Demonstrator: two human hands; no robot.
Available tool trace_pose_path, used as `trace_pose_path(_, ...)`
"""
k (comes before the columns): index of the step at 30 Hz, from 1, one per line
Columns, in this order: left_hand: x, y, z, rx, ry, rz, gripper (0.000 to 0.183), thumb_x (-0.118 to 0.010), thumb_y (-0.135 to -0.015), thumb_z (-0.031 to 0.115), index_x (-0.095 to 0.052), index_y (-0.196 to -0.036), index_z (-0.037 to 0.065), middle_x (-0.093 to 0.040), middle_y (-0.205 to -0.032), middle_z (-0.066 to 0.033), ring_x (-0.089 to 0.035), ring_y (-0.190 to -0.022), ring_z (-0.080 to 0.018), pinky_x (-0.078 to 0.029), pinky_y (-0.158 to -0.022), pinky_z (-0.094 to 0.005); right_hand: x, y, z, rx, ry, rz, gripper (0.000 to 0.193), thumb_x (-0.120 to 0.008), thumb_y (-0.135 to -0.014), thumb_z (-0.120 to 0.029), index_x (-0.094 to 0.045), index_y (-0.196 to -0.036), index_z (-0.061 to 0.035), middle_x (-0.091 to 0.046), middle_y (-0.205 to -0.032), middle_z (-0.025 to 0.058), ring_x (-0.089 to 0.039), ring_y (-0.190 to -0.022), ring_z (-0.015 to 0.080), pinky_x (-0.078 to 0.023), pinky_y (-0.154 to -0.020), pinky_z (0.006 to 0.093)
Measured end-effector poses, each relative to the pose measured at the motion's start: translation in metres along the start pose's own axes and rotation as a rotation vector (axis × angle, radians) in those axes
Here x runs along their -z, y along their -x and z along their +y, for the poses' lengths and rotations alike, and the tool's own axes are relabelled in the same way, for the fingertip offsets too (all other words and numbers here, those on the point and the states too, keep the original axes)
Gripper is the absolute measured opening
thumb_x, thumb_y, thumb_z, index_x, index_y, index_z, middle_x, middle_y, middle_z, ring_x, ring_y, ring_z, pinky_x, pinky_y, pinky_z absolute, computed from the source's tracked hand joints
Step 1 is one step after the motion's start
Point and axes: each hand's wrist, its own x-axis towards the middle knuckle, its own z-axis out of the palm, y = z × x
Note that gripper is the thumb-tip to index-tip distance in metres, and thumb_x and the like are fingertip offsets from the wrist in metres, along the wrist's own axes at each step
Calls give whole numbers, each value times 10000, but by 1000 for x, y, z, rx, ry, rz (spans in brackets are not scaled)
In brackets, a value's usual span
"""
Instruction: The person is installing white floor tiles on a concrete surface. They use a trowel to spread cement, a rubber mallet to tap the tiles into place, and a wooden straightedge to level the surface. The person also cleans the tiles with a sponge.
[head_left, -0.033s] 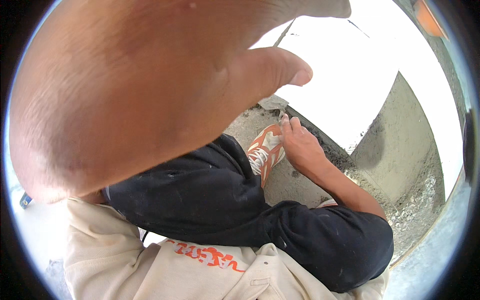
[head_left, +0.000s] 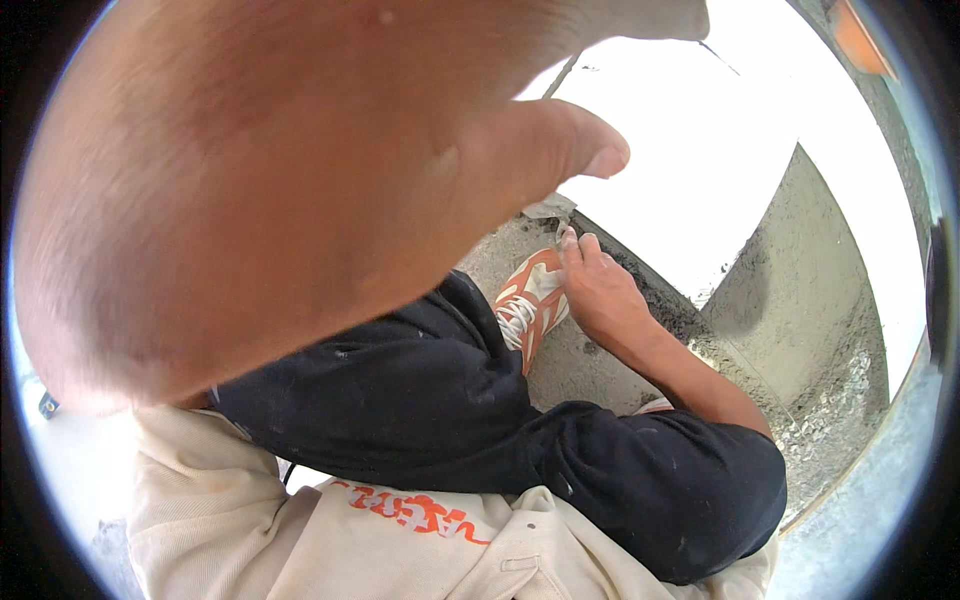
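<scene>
My left hand is raised close to the camera and fills the upper left of the view. Its thumb is stretched out, apart from the finger at the top edge; nothing shows between them. Lower down, my right hand is closed on what looks like a small trowel with a flat grey blade, partly covered by my left hand. The blade lies beside the edge of a bright white tile. The handle is mostly hidden by my fingers.
Grey mortar spreads to the right of the white tile, with rough, crumbly material near its lower edge. My orange-and-white shoe stands on the grey floor beside my right hand. An orange object is at the far right.
My left hand has shifted very slightly right and down. My right hand, the blade and the tile look unmoved.
</scene>
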Motion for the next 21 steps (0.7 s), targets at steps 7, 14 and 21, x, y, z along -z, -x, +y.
trace_pose_path(7, -16, 1, -6, -29, 57, 28, 630, -667, -973, 299, -552, -1544, 60, -684, -1382, -201, -658, -1166, -321, -528, -1018, -461, -9, -7, -6, -26, 9, 25, 580, -568, -967, -39, -424, -1495, 153, -577, -1182, 251, -744, -896, 362, -642, -729, 435)
trace_pose_path(14, -11, 15, -4, -32, 61, -1, 635, -670, -967, 289, -550, -1548, 62, -684, -1382, -199, -656, -1163, -320, -525, -1020, -460, 7, 0, -25, -105, -2, -30, 571, -559, -982, -48, -420, -1500, 148, -565, -1157, 260, -745, -832, 371, -640, -677, 458)
trace_pose_path(21, -19, 25, 22, -80, 161, -2, 641, -673, -960, 279, -548, -1551, 64, -684, -1382, -198, -654, -1160, -318, -522, -1022, -458, 20, 73, 3, -258, 48, -111, 603, -543, -977, -32, -383, -1539, 119, -550, -1142, 268, -733, -787, 401, -620, -672, 497)
